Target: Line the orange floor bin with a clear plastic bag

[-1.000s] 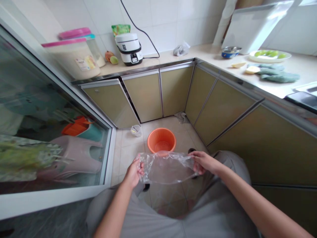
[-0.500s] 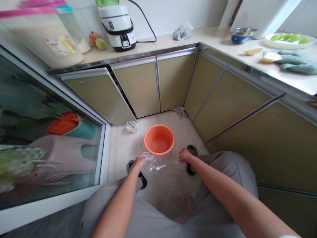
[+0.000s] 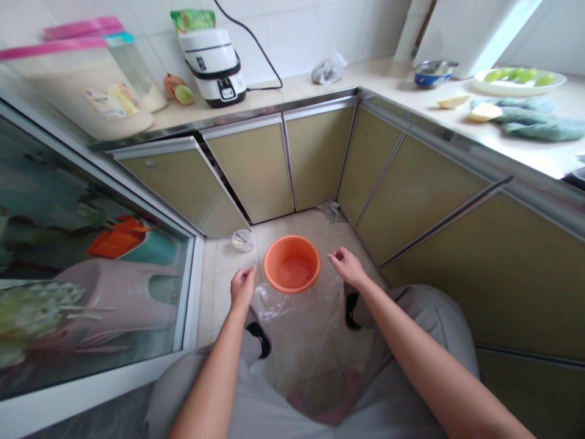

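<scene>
Person's bare left forearm (image 3: pixel 214 372) slanting forward over lap; left hand (image 3: pixel 242 286) hanging low, fingers curling, thumb and forefinger tips pointing up. Right forearm (image 3: pixel 420 347) reaching diagonally inward, wrist staying nearly straight; right hand (image 3: pixel 347 266) curling loosely, thumb and forefinger pointing toward left side. Hands facing each other, well apart. Knees spreading wide.

Rice cooker (image 3: pixel 214 70) sat on the ctr (image 3: pixel 381 74), its cord (image 3: pixel 265 89) to the R. Green pkt (image 3: pixel 192 21) stood behind cooker; cut green fruit (image 3: pixel 184 94) lay just L of it, pink-lidded tub (image 3: pixel 82 91) further L. R of cooker: grey plastic bundle (image 3: pixel 329 69), then blue bowl (image 3: pixel 432 80), w/ white plate (image 3: pixel 516 89) & grey-green cloth (image 3: pixel 537 130) far R. Clear cup (image 3: pixel 242 241) was on flr below cooker.
</scene>
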The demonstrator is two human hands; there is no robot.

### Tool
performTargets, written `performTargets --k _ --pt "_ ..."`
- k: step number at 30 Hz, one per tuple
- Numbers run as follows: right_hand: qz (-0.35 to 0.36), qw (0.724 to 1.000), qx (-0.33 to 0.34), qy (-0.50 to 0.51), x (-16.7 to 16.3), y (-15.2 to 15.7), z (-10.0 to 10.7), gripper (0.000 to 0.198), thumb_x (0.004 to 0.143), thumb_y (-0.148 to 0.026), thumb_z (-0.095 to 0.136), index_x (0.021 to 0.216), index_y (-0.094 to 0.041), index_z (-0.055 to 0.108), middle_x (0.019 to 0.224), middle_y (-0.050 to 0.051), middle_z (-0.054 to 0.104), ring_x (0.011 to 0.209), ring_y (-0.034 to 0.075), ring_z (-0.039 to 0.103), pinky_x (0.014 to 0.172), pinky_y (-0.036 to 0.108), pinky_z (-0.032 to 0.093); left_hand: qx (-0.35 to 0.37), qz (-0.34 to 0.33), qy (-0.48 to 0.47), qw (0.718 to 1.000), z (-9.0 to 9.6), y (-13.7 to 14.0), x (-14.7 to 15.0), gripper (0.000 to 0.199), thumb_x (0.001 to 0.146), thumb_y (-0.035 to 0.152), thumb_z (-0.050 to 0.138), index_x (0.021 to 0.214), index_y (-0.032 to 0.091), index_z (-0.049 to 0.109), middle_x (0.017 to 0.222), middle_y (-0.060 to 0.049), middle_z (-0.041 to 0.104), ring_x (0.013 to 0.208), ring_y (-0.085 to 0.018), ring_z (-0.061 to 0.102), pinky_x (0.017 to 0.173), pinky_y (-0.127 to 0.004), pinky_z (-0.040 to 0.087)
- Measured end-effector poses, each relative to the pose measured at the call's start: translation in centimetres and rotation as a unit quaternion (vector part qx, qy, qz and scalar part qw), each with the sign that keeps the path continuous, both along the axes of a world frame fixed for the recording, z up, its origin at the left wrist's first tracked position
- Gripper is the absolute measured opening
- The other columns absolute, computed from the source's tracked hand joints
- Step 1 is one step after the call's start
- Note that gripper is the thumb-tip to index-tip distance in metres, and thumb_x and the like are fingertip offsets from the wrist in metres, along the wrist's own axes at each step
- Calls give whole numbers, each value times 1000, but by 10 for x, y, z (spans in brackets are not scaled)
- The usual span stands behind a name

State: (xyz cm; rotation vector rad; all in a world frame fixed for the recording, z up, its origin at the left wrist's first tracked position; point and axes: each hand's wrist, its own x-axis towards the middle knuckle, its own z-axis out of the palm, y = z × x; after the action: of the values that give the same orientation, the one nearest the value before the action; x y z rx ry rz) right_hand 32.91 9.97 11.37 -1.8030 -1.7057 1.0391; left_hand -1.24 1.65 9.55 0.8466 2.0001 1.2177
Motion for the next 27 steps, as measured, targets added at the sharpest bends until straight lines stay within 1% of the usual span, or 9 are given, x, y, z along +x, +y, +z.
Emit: performTargets --k 2,6,8,10,13,17,19,22,27 --pt "88 974 -9 207 2 -3 47 60 99 -75 38 72 -22 50 65 0 49 61 15 46 57 26 37 45 -104 -115 987 56 -7 5 54 88 70 58 65 24 43 57 4 39 52 -13 38 53 -27 35" --pt "197 848 -50 490 -9 3 131 76 90 -92 8 65 -25 33 55 -4 27 47 13 26 45 25 26 111 -213 -291 926 171 -18 8 72 85 93 26 62 26 38 55 2 32 50 -14 31 49 -31 36" --pt "237 819 -79 516 -29 21 152 77 86 -94 -1 65 -27 29 54 -5 24 46 13 24 43 25 24 118 -234 -324 909 205 -3 4 77 79 99 19 62 26 36 54 2 31 49 -15 31 48 -32 36" --pt "263 826 -145 478 -58 48 154 77 84 -94 -7 65 -28 26 52 -6 22 45 12 19 40 25 19 85 -249 -350 899 215 28 -2 79 74 103 16 62 27 34 51 3 29 45 -13 28 45 -31 33" --pt "248 869 -277 328 -98 84 131 74 85 -93 -8 65 -28 21 49 -8 16 44 10 7 38 24 8 -8 -221 -365 904 195 84 -14 79 69 106 14 60 28 25 46 6 19 40 -10 17 39 -27 21" --pt "229 874 -309 296 -111 98 99 73 84 -94 -7 66 -28 19 49 -8 15 44 10 5 39 24 4 -65 -228 -368 899 157 118 -20 79 67 107 21 60 28 24 46 8 19 39 -9 15 40 -26 16" --pt "216 877 -293 315 -104 98 91 73 86 -94 -4 66 -28 20 50 -8 16 44 10 6 39 24 5 -54 -237 -367 898 143 119 -19 79 67 107 21 61 28 24 47 8 19 39 -9 15 41 -26 18" --pt "148 909 -230 313 -88 100 72 68 93 -89 15 67 -27 28 50 -8 20 43 10 11 40 23 10 -32 -201 -330 922 115 114 -19 76 72 103 27 64 27 26 48 8 20 40 -10 18 43 -26 21" --pt "-51 990 -47 120 -33 88 -11 36 92 -57 56 81 -23 52 63 -2 51 55 14 47 51 24 36 -71 -17 -78 994 18 73 -17 57 76 77 66 75 25 41 58 6 40 50 -12 38 50 -25 27"
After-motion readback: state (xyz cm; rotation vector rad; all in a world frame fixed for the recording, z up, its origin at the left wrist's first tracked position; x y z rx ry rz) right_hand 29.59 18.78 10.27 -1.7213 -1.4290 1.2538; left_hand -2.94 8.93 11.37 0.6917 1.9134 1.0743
